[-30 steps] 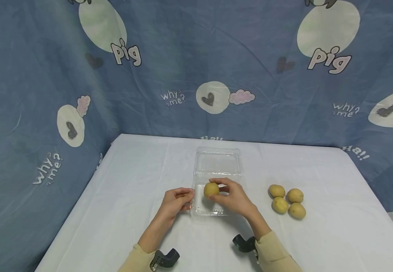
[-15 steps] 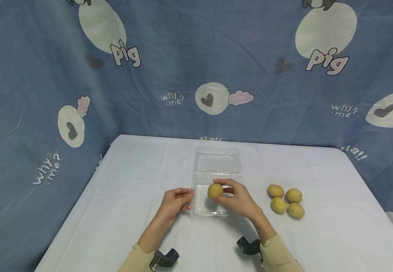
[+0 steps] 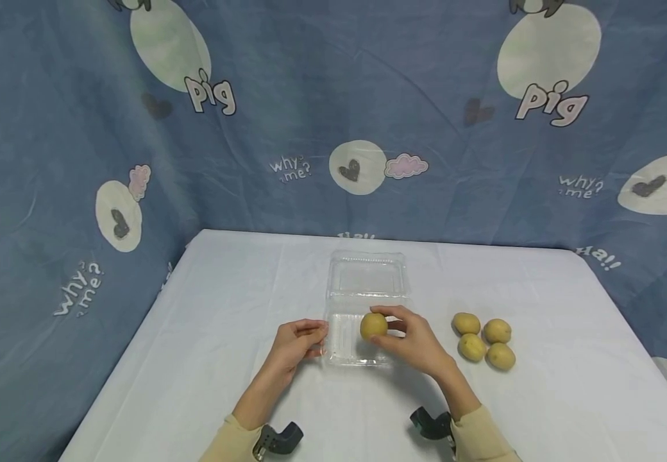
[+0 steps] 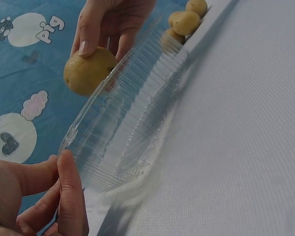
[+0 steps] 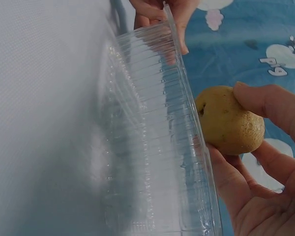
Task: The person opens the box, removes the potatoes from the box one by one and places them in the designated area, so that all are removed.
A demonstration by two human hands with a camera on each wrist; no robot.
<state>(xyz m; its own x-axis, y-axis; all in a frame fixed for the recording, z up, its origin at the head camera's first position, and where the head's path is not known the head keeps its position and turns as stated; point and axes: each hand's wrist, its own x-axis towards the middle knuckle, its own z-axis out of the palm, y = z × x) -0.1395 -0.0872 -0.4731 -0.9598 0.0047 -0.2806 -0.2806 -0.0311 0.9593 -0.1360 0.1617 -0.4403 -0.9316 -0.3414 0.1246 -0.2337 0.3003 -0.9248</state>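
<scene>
A clear plastic clamshell container [image 3: 342, 350] lies on the white table with its lid [image 3: 368, 274] folded back, away from me. My left hand [image 3: 297, 345] pinches the left rim of its base between thumb and fingers, as the left wrist view shows close up. Above the base, my right hand [image 3: 411, 340] holds a round yellow-brown potato [image 3: 373, 326] by thumb and fingertips. Seen from the right wrist, the potato [image 5: 229, 120] is just above the container's rim [image 5: 189, 105], with a small dark spot on its skin.
Several more potatoes [image 3: 485, 340] sit in a close group on the white tablecloth [image 3: 241, 282], right of the container. A blue printed cloth [image 3: 264, 115] hangs behind the table and along its left side. Dark wrist mounts [image 3: 281, 439] sit on both wrists.
My right hand has drifted slightly right over the container base, carrying the potato along. The left hand keeps its place on the rim.
</scene>
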